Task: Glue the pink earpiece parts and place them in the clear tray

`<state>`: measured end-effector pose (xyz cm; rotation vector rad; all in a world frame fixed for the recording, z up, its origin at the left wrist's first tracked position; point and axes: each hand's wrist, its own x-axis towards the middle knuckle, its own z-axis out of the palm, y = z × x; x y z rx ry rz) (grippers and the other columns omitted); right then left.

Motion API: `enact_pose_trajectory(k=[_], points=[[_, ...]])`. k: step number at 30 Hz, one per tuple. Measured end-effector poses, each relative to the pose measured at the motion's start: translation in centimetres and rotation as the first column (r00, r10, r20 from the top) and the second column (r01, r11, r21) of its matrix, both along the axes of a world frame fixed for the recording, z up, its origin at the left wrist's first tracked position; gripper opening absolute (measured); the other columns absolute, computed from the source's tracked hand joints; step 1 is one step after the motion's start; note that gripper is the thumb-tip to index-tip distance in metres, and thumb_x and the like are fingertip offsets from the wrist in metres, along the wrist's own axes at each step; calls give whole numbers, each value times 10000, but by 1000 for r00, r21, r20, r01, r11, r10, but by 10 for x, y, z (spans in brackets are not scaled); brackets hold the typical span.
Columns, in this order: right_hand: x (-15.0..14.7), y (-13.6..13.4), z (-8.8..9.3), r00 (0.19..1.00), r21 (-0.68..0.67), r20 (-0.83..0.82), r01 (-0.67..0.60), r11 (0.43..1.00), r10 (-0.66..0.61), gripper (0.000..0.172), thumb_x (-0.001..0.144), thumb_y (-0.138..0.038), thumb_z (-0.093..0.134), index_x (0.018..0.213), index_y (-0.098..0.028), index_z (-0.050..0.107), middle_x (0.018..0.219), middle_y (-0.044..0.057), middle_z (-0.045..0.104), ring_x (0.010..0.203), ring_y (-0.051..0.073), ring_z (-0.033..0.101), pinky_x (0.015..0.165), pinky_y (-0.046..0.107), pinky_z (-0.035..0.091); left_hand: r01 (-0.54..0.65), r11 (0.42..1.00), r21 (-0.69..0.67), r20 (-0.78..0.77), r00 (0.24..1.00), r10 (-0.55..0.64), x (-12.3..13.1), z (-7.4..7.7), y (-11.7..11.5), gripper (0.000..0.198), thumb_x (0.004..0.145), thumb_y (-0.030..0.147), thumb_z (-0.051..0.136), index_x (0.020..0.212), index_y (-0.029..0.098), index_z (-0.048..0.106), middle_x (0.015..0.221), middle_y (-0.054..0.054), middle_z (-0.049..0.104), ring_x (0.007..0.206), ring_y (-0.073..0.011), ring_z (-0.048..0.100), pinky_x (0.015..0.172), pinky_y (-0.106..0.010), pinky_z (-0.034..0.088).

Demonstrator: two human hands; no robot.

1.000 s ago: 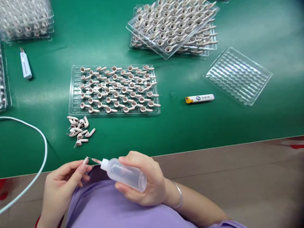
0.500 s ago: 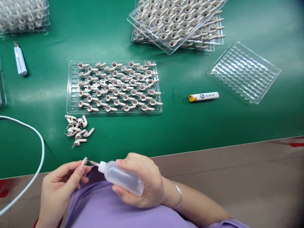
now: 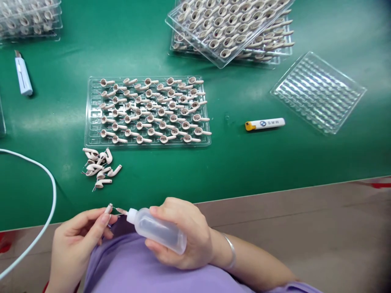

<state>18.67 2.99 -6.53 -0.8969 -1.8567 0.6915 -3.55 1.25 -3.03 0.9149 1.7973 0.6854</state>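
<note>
Barely shifted: translucent bottle [image 3: 155,229] and pale earphone shell [image 3: 108,208], fingers [image 3: 97,231] clamped on each.

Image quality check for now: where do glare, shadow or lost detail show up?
Head view: pale sheen on the green tabletop, bright streaks on the transparent tray; head view: a shadow beside the utility knife; head view: the right edge darkens; head view: the nozzle on the bottle ends too finely to tell whether it touches the white piece in the left hand.
</note>
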Motion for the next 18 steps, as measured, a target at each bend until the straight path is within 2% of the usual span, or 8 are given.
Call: enact_pose_trajectory(k=[18], points=[[0, -1, 0, 1000, -6, -4, -7, 1000, 7, 433, 863, -290, 593, 1247, -140, 464, 692, 27, 652, 518, 146, 527, 488, 280, 464, -18, 1000, -11, 27, 999, 18, -1, -1, -1, 270, 690, 452, 785, 812, 211, 789, 731, -74, 770, 490, -144, 633, 425, -196, 512]])
